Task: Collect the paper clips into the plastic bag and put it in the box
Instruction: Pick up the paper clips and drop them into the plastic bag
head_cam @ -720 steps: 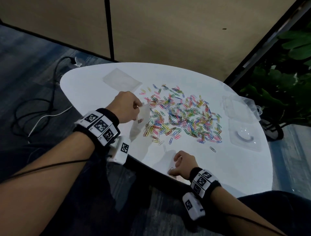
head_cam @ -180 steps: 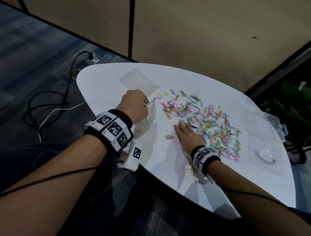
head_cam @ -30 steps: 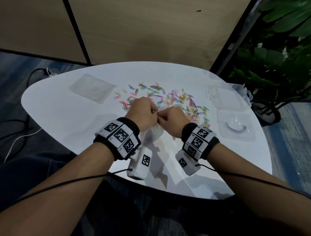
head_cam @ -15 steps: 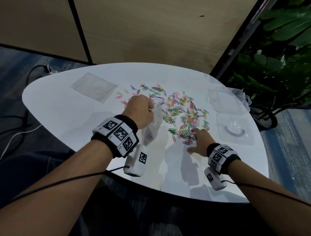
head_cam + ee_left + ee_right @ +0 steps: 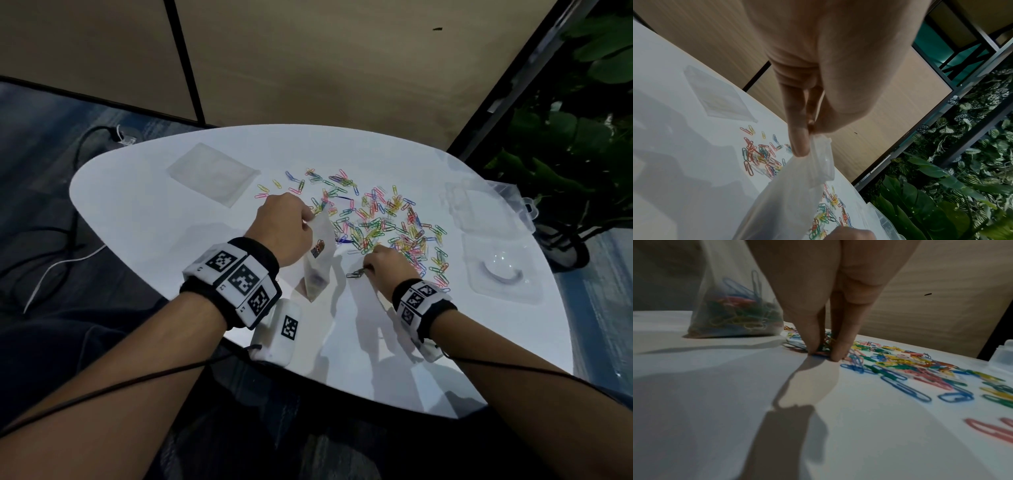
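Colourful paper clips (image 5: 380,219) lie scattered over the middle of the white table (image 5: 154,219). My left hand (image 5: 306,222) pinches the top edge of a clear plastic bag (image 5: 318,260), which stands on the table with several clips in its bottom (image 5: 735,318). In the left wrist view my left hand (image 5: 809,134) holds the rim between thumb and finger. My right hand (image 5: 368,269) is at the near edge of the pile, just right of the bag. Seen from the right wrist, my right hand (image 5: 823,353) closes its tips on a few clips against the table. The clear box (image 5: 500,277) lies open at the right.
A flat stack of clear bags (image 5: 212,174) lies at the far left of the table. The box's lid half (image 5: 479,212) sits behind the box near the right edge. Plants (image 5: 565,154) stand beyond that edge. Cables (image 5: 51,240) run over the floor on the left.
My right hand left the bag mouth, reached to the pile's near right side, then slid left to the pile's near edge beside the bag. The left hand keeps holding the bag.
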Motion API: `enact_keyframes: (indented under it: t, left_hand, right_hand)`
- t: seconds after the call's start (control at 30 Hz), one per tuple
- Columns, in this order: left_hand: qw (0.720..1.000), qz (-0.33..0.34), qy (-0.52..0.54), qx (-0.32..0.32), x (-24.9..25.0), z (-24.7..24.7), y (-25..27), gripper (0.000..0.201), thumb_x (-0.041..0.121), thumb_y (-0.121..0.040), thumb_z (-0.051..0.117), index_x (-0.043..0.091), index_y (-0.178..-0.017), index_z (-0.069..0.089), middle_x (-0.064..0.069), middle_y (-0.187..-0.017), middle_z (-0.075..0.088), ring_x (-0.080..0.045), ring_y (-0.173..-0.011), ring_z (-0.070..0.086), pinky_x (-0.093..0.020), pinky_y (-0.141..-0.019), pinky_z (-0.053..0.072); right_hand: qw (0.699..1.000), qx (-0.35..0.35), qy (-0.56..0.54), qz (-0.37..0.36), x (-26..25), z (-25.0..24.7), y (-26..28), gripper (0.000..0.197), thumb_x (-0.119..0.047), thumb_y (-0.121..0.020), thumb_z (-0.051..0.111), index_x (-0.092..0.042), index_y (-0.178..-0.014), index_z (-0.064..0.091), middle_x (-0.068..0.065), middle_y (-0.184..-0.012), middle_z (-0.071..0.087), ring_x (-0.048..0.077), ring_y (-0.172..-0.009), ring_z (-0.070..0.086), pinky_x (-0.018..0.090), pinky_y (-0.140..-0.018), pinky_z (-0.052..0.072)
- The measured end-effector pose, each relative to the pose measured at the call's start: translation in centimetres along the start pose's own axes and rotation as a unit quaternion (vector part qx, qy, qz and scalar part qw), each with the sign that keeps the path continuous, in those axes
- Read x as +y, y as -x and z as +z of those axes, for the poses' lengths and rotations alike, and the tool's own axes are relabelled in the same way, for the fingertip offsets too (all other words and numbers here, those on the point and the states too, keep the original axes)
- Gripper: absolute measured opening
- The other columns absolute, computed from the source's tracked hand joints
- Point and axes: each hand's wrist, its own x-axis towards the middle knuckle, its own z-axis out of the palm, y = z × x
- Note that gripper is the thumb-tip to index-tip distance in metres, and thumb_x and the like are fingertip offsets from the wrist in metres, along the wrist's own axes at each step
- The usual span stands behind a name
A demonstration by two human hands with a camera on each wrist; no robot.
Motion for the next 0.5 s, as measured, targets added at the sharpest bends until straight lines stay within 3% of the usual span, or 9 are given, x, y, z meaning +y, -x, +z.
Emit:
enact_keyframes:
  t: [0.13, 0.27, 0.33, 0.4, 0.43, 0.5]
  left_hand:
    - [1.0, -0.003, -0.001, 0.0, -0.4, -0.1, 0.1, 0.034, 0.007, -0.091, 0.053, 0.009, -0.119, 0.071, -0.013, -0.118, 0.071, -0.033, -0.104, 0.07, -0.04, -0.098, 0.054]
    - [1.0, 0.003, -0.003, -0.003, 0.1, 0.1, 0.0, 0.033, 0.005, -0.09, 0.054, 0.009, -0.118, 0.072, -0.013, -0.11, 0.073, -0.029, -0.105, 0.069, -0.036, -0.097, 0.054]
    - [1.0, 0.004, 0.001, -0.005, 0.5, 0.3, 0.0, 0.033, 0.005, -0.09, 0.054, 0.008, -0.118, 0.071, -0.015, -0.108, 0.074, -0.029, -0.107, 0.069, -0.036, -0.101, 0.052]
    - [1.0, 0.005, 0.006, -0.006, 0.8, 0.7, 0.0, 0.032, 0.006, -0.09, 0.055, 0.008, -0.117, 0.072, -0.016, -0.107, 0.074, -0.028, -0.111, 0.067, -0.036, -0.104, 0.05]
    - [1.0, 0.004, 0.008, -0.008, 1.1, 0.9, 0.0, 0.031, 0.006, -0.09, 0.055, 0.009, -0.116, 0.072, -0.016, -0.106, 0.074, -0.026, -0.113, 0.066, -0.035, -0.105, 0.049]
    - [1.0, 0.004, 0.01, -0.011, 1.3, 1.2, 0.0, 0.03, 0.006, -0.089, 0.054, 0.01, -0.112, 0.074, -0.014, -0.102, 0.075, -0.026, -0.111, 0.067, -0.035, -0.103, 0.05]
  right_hand:
    - [0.983, 0.016, -0.129, 0.13, 1.4, -1.4, -0.5, 0.014, -0.013, -0.089, 0.065, -0.01, -0.083, 0.078, 0.006, -0.082, 0.074, 0.014, -0.068, 0.06, 0.021, -0.069, 0.048]
    - [0.915, 0.032, -0.319, 0.245, 3.3, -4.0, -0.6, 0.01, -0.023, -0.084, 0.074, -0.015, -0.086, 0.079, -0.002, -0.076, 0.076, 0.009, -0.07, 0.071, 0.026, -0.077, 0.059]
    - [0.844, 0.048, -0.478, 0.238, 2.6, -6.0, -0.5, 0.013, -0.019, -0.082, 0.077, -0.011, -0.093, 0.077, 0.003, -0.084, 0.076, 0.018, -0.082, 0.075, 0.031, -0.081, 0.059]
    - [0.758, 0.05, -0.626, 0.175, 0.8, -8.1, -0.2, 0.016, -0.011, -0.082, 0.076, -0.003, -0.095, 0.074, 0.009, -0.09, 0.075, 0.029, -0.091, 0.073, 0.035, -0.087, 0.058]
    - [0.733, 0.043, -0.664, 0.139, -0.3, -9.1, 0.1, 0.014, -0.009, -0.083, 0.074, -0.001, -0.095, 0.073, 0.009, -0.088, 0.074, 0.029, -0.09, 0.072, 0.034, -0.087, 0.057]
    - [0.722, 0.022, -0.687, 0.086, -2.7, -10.1, 0.5, 0.009, -0.005, -0.086, 0.07, 0.0, -0.093, 0.072, 0.008, -0.084, 0.073, 0.023, -0.083, 0.072, 0.031, -0.084, 0.058]
